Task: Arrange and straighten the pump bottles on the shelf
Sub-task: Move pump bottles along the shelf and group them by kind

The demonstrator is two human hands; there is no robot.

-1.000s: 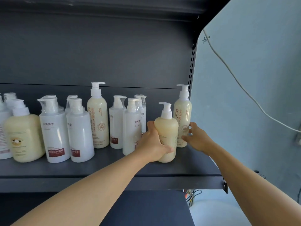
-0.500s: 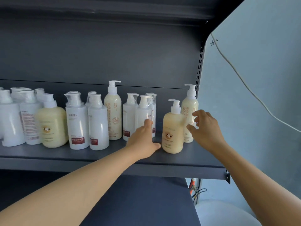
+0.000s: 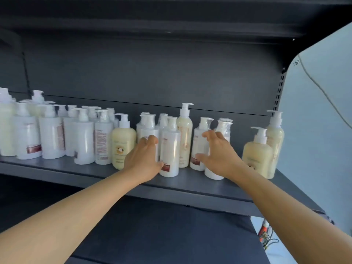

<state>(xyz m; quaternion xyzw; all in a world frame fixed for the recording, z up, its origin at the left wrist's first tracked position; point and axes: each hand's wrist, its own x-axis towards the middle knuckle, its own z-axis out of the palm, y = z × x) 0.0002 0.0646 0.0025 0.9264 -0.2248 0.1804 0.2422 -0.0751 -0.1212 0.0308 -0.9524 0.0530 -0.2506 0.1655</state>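
A dark shelf (image 3: 190, 185) holds a long row of pump bottles. My left hand (image 3: 143, 157) is cupped around a white pump bottle (image 3: 147, 130), thumb beside a second white bottle with a red label (image 3: 170, 149). My right hand (image 3: 219, 155) hovers with fingers spread in front of a wrapped white bottle (image 3: 224, 128), thumb across its neighbour (image 3: 200, 141). A tall cream bottle (image 3: 184, 134) stands behind, between my hands. At the right end stand a squat cream bottle (image 3: 257, 155) and a tall cream one (image 3: 275, 138). The image is blurred.
Left of my hands stand a squat cream bottle (image 3: 122, 143) and several crowded white bottles (image 3: 51, 134). A slotted upright (image 3: 279, 96) ends the shelf on the right, by a pale wall with a cable (image 3: 323, 92). A lower shelf (image 3: 162, 235) lies beneath.
Both hands have left the squat cream bottle and its tall neighbour at the right end and moved left to the white bottles. The view has swung left, showing more bottles.
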